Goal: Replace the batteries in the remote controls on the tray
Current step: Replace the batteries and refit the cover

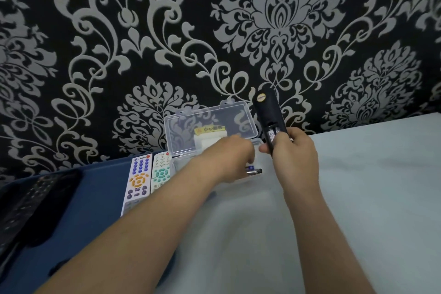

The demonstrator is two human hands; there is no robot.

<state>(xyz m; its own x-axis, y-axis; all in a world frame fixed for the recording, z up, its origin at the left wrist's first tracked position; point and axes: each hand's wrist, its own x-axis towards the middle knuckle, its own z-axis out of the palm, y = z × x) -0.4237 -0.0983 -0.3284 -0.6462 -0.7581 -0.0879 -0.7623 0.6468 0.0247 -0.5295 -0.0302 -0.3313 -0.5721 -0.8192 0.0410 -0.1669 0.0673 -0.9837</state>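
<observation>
Wallpapered wall [143, 31], black with a grey pattern, runs behind the counter [358, 198].

Blue tray [95, 198] sits at the counter's left edge. Contents:
- 2 white remotes side by side at its right rim: one with blue and orange buttons [138, 179], one with green buttons [161, 172].
- Black remotes [35, 205] at its left end, blurred; cannot count them.

1 clear plastic box [210, 122] stands at the counter's back edge, just beside the tray, lid upright against the wall. A yellow label and something white show through the lid. 1 battery [254, 170] lies in the base.

Right hand [293, 157] is clamped on 1 black remote [270, 124], held upright above the counter by the box. Its back faces the camera and batteries are visible in the open compartment.

Left hand [229, 157] reaches into the box with its fingertips at the battery. I cannot tell whether they grip it.
</observation>
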